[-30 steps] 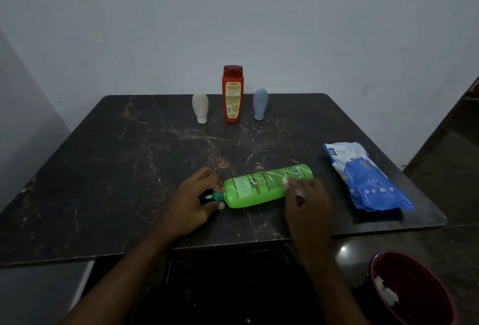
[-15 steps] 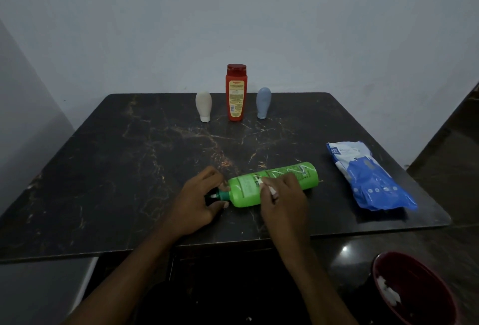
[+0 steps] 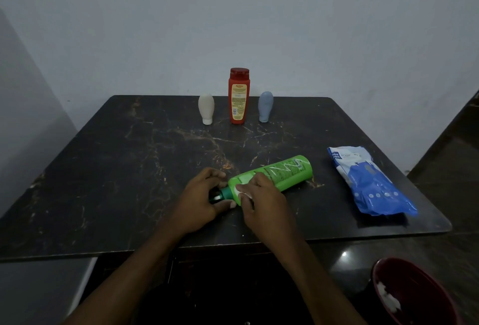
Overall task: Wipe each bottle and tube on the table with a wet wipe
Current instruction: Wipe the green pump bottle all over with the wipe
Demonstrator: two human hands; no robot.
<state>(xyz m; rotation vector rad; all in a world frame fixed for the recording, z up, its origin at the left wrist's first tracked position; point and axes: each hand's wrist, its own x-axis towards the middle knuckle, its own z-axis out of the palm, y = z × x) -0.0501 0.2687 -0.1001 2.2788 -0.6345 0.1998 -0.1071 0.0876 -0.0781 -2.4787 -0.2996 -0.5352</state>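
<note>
Dark red, a bin (image 3: 414,296) is seen nearest, at five o'clock, with white scraps inside. On the desk (image 3: 103,169) a green bottle (image 3: 282,173) is laid on its side, pointing toward two o'clock. Its pump neck is gripped by the left hand (image 3: 199,203), fingers curled tight. A white wet wipe (image 3: 242,193) is pressed on the bottle's shoulder by the right hand (image 3: 264,205), fingers bent over it. At three o'clock a blue wipe pack (image 3: 368,182) is laid. Far off at twelve o'clock a white tube (image 3: 206,108), a red bottle (image 3: 239,96) and a grey tube (image 3: 265,106) are stood, likely not yet wiped. The round bottle could be rolled away if the neck is let go.
</note>
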